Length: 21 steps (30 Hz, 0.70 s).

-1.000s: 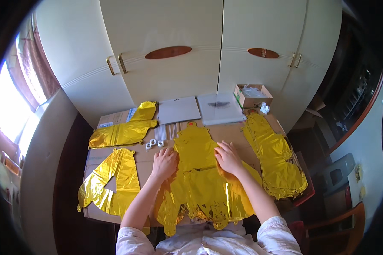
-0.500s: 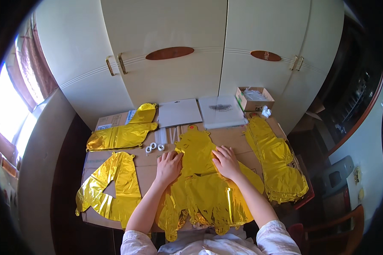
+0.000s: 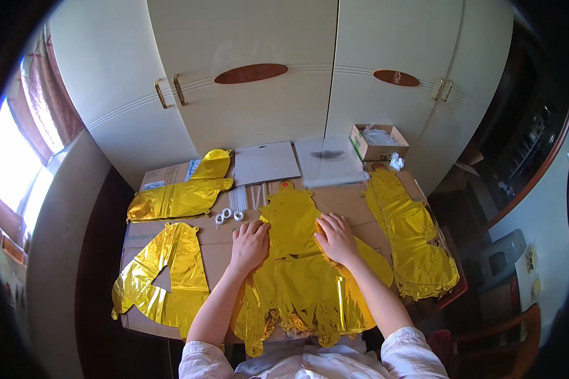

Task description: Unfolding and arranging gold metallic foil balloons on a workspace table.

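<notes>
item, middle foil [image 3: 291,221]: gold, shiny, creased; laid on the cardboard [image 3: 218,245] at the near centre of the table, directly before the person, its lower edge ragged and reaching the table's near side; red dot [image 3: 284,185] on its top tab.

left hand [image 3: 250,245]: on the left edge of the middle foil, palm down; fingers bent and close together; whether they pinch the edge, cannot tell.

right hand [image 3: 337,238]: on the foil's right edge, opposite the other; fingers bent, lying side by side; grip underneath hidden, cannot tell.

further foils, all gold: one with a triangular hole [image 3: 188,265], left of the left hand; one bent foil [image 3: 178,199], behind it; one long foil [image 3: 406,230], at the table's right.

sundries: white rolls [image 3: 238,216], three, beyond the left hand; clear sticks [image 3: 238,197], behind the rolls; grey board [image 3: 267,163] and clear bag [image 3: 330,165], side by side along the back; open box [image 3: 382,153], right of the bag; white crumpled wad [image 3: 396,162], just beside the box.

backdrop: pale cabinet [image 3: 246,35] with brown oval plates.
</notes>
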Available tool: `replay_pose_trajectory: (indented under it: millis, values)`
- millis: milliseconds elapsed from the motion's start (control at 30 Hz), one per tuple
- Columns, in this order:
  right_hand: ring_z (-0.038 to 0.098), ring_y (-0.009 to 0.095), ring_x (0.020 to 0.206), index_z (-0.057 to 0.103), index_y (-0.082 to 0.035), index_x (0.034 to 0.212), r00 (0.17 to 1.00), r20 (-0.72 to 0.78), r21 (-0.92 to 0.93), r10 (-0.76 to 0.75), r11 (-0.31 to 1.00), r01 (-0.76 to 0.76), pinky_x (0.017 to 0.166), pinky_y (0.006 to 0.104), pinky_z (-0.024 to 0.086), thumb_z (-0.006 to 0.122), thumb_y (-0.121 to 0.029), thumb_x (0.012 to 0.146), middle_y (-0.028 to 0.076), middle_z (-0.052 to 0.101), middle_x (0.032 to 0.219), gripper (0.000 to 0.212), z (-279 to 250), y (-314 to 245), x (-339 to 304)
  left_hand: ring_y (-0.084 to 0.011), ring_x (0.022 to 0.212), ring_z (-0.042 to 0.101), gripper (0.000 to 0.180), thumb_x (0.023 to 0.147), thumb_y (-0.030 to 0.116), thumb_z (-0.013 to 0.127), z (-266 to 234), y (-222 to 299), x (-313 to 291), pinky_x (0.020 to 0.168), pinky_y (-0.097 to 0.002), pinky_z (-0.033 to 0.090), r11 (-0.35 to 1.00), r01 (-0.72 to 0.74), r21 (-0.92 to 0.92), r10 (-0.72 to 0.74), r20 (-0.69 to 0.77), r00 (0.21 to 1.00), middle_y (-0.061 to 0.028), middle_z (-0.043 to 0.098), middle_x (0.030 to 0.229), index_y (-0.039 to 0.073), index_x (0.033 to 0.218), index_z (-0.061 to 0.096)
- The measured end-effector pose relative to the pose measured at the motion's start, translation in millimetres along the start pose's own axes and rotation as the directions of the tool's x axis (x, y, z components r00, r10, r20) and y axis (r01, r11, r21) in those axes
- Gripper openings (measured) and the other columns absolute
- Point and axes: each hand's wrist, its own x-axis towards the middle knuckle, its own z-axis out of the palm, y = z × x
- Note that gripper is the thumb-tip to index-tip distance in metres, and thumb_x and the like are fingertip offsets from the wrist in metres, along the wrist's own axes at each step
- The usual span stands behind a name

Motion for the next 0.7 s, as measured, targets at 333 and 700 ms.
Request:
replay_pose_trajectory:
  millis: [333, 700]
  values:
    - [0.035, 0.029, 0.135, 0.049, -0.012, 0.135, 0.998, 0.052, -0.025, 0.018, 1.000, -0.017, 0.116, 0.0463, 0.021, 0.047, -0.042, 0.096, 0.009, 0.045, 0.142, 0.049, -1.6, -2.1, -0.2, -0.0249, 0.105, 0.053, 0.027, 0.089, 0.018, 0.055, -2.9, 2.8, -0.3, 0.090, -0.0404, 0.039, 1.000, -0.012, 0.012, 0.012, -0.006, 1.000, -0.0033, 0.058, 0.112, 0.014, 0.116, 0.062]
    - [0.032, 0.027, 0.138, 0.044, -0.011, 0.139, 0.992, 0.119, -0.021, 0.048, 0.999, -0.046, 0.117, 0.0442, 0.019, 0.042, -0.046, 0.098, 0.010, 0.041, 0.145, 0.054, -8.3, -4.0, 2.0, -0.0256, 0.106, 0.052, 0.029, 0.090, 0.019, 0.054, -4.3, 3.9, -0.8, 0.091, -0.0410, 0.038, 1.000, -0.006, 0.018, 0.006, 0.009, 1.000, -0.0041, 0.058, 0.114, 0.014, 0.118, 0.060]
